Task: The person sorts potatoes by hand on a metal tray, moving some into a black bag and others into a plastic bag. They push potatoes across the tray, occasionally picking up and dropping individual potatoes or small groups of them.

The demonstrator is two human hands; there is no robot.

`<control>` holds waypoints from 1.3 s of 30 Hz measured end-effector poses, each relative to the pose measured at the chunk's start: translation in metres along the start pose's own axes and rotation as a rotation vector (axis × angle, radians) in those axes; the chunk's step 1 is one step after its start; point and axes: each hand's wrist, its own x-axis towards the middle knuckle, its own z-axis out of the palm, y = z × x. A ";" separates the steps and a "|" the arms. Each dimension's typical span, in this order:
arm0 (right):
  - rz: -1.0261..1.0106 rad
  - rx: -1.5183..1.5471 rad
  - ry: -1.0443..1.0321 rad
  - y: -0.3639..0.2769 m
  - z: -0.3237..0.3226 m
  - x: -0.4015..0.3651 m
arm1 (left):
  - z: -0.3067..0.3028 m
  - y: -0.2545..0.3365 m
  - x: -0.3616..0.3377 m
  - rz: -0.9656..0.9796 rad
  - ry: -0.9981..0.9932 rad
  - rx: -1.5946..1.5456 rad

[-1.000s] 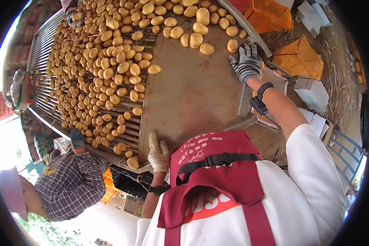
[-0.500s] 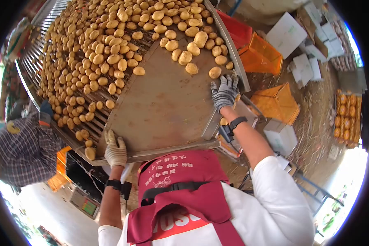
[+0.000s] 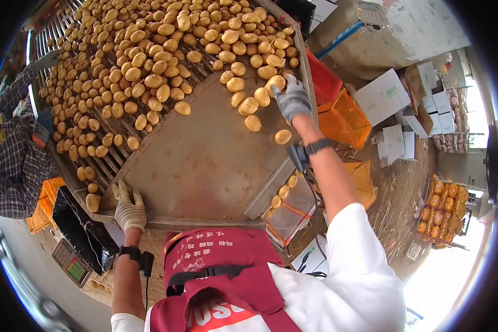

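Many potatoes (image 3: 139, 74) cover a slatted sorting table, piled thickest at the far side. A bare metal plate (image 3: 196, 160) slopes toward me. My right hand (image 3: 293, 100), in a grey glove, reaches along the right rim with its fingers stretched out against potatoes at the plate's edge. A single potato (image 3: 283, 136) lies on the plate just below that hand. My left hand (image 3: 129, 209), in a pale striped glove, rests on the near left corner of the plate, fingers apart and holding nothing. Several potatoes (image 3: 284, 192) sit in a gap past the plate's right lip.
At left stands a co-worker in a checked shirt (image 3: 16, 160), a gloved hand (image 3: 48, 58) over the potatoes. Orange crates (image 3: 343, 119) and white cartons (image 3: 383, 99) lie to the right. A scale (image 3: 72, 264) stands low at left; bagged goods (image 3: 441, 207) are stacked at far right.
My right hand has moved farther away along the rim to the potatoes there. One potato has come down the plate toward the near opening. My left hand stays at the corner; the view has shifted.
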 end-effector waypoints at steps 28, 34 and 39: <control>0.433 2.094 -0.552 0.056 -0.027 -0.109 | 0.005 -0.005 0.006 0.010 -0.078 0.002; 0.801 1.874 -0.143 0.133 -0.042 -0.085 | 0.012 -0.012 0.008 0.050 -0.041 -0.061; 0.840 2.044 0.454 0.232 -0.100 -0.021 | 0.001 -0.001 0.004 0.007 -0.060 -0.025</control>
